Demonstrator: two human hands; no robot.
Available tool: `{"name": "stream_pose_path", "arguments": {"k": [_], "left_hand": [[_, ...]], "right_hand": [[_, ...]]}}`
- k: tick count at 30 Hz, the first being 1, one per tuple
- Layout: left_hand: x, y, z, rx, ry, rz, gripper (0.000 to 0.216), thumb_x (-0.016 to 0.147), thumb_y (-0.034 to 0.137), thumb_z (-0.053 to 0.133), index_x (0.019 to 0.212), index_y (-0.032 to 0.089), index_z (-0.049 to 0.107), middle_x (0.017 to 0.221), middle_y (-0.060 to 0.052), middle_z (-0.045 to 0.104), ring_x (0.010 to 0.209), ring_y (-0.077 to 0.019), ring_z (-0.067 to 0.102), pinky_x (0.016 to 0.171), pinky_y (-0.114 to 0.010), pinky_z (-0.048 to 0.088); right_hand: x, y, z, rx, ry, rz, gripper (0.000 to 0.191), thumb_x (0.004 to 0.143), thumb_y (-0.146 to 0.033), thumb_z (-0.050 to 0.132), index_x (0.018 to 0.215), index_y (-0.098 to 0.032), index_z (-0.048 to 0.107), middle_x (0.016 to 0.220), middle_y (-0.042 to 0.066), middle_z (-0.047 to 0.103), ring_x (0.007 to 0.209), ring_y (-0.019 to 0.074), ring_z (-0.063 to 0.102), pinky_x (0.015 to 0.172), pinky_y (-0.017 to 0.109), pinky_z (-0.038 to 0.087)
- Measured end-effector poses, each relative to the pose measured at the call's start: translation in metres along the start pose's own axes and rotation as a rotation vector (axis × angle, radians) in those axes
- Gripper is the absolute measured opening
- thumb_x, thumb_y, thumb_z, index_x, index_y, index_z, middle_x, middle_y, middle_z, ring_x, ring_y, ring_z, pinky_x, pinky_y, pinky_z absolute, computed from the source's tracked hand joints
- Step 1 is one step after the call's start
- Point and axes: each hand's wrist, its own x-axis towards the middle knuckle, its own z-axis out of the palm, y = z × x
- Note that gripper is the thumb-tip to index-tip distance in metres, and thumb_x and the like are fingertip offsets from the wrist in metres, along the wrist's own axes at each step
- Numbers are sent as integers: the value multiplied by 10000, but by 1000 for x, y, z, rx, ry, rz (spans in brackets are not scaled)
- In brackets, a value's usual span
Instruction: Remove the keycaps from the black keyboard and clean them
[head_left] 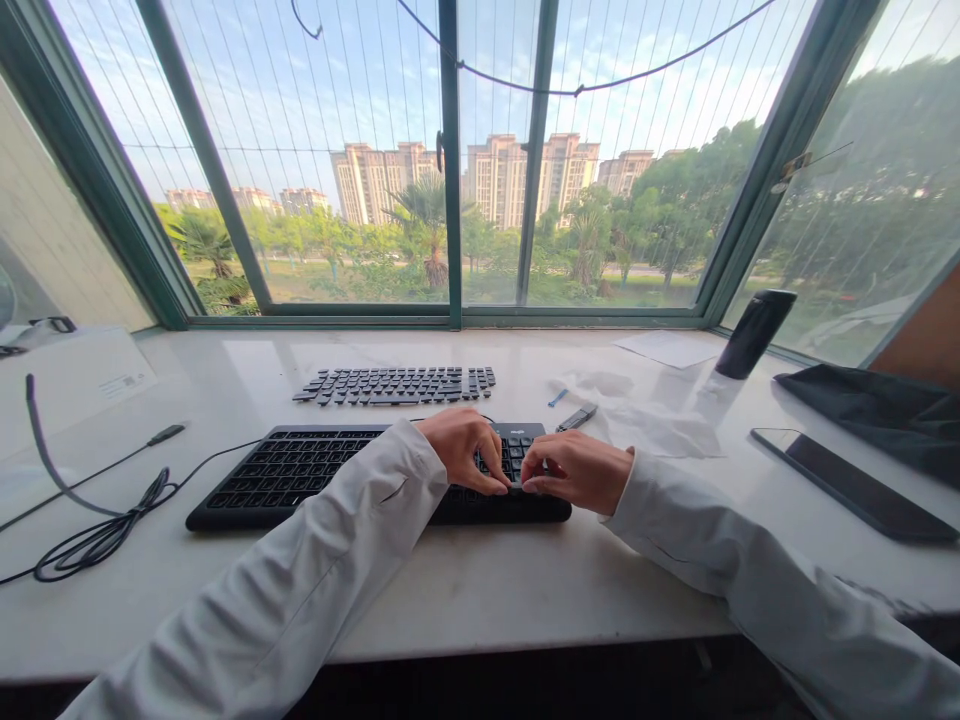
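Note:
A black keyboard [277,490] lies on the white counter in front of me, its rows showing bare key sockets over the main area. My left hand [466,452] is over the right part of the keyboard, thumb and forefinger closed together. From the right, my right hand [576,470] meets it at the number pad, its fingers also pinched. The two sets of fingertips nearly touch near the pad's front edge. Whatever small dark piece is between them is too small to make out. Behind the keyboard, loose black keycaps [394,386] lie in neat rows.
A dark slim tool [577,418] and a blue strip [557,398] lie beside crumpled white tissue [660,420]. To the right are a phone [851,482], a black bottle [756,333] and dark cloth [877,405]. Coiled cable [112,535] and a white box [75,385] occupy the left.

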Motion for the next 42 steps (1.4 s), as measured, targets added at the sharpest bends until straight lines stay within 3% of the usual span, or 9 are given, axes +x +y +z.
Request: {"name": "stream_pose_path", "arguments": {"k": [10, 18, 24, 29, 42], "left_hand": [[0, -3, 0, -68, -29, 21, 175, 714, 293, 646, 850, 268, 753, 859, 5, 731, 748, -97, 647, 672, -139, 425], [1, -3, 5, -10, 34, -28, 269, 695, 389, 658, 847, 193, 759, 603, -25, 698, 455, -41, 480, 448, -155, 294], [2, -2, 6, -3, 70, -15, 270, 693, 396, 655, 828, 188, 762, 527, -26, 669, 388, -25, 341, 404, -182, 223], [1, -4, 6, -25, 71, -19, 257, 697, 382, 650, 828, 190, 762, 560, -32, 686, 387, -26, 375, 402, -180, 223], [3, -2, 9, 64, 31, -38, 201, 668, 374, 675, 766, 225, 765, 633, -22, 714, 494, -84, 593, 460, -156, 349]], "right_hand": [[0, 5, 2, -7, 61, -150, 213, 772, -382, 627, 875, -211, 700, 760, 11, 656, 578, 91, 511, 645, 234, 387], [0, 10, 0, -35, 108, -203, 178, 791, -347, 608, 817, -223, 732, 673, -3, 667, 520, 69, 501, 611, 216, 368], [0, 11, -2, -18, 110, -248, 197, 774, -386, 630, 822, -225, 734, 678, -3, 670, 518, 67, 487, 597, 217, 355], [0, 12, -1, -4, 131, -226, 178, 776, -356, 633, 858, -234, 733, 668, -8, 666, 515, 66, 482, 597, 220, 353], [-1, 15, -1, -91, 171, -420, 158, 815, -334, 607, 841, -250, 738, 665, -1, 675, 628, 93, 560, 691, 282, 320]]}}
